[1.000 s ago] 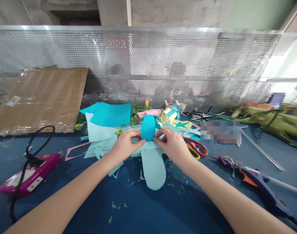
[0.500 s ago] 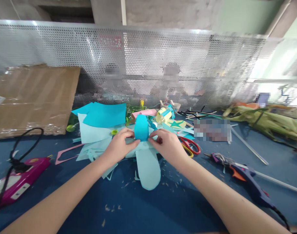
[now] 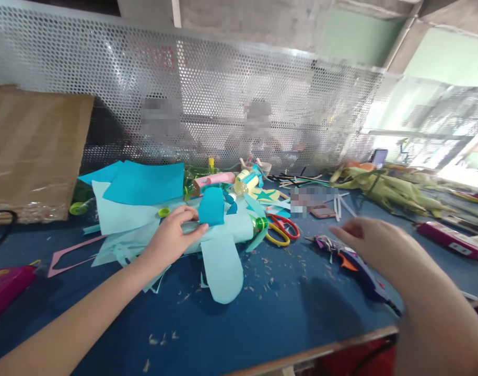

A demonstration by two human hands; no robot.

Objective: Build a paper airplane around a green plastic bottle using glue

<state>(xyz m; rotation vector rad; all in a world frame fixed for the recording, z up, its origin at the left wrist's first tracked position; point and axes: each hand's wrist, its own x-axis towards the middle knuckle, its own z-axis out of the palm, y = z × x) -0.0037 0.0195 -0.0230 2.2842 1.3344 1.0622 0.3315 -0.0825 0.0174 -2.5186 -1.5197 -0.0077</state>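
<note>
A green bottle wrapped in pale blue sheet [image 3: 239, 228] lies in the middle of the blue table, with a rounded pale blue flap [image 3: 223, 271] hanging toward the front. On top of it stands a curved bright blue piece [image 3: 211, 206]. My left hand [image 3: 172, 235] pinches that piece at its lower left edge. Off to the right, my right hand [image 3: 364, 237] is raised over the glue gun [image 3: 360, 271], not visibly gripping it; its fingers are bent and blurred. Red and yellow scissors [image 3: 281, 230] lie between the bottle and the glue gun.
Blue sheets [image 3: 144, 183] and cardboard [image 3: 35, 151] are at the left. A perforated metal screen [image 3: 223, 89] stands behind, with people beyond it. Magenta power strips [image 3: 454, 240] lie at both sides, corn husks [image 3: 383, 193] at the back right.
My right hand has left the bright blue piece and moved right, over the glue gun. My left hand stays at the piece. The view has turned to the right.
</note>
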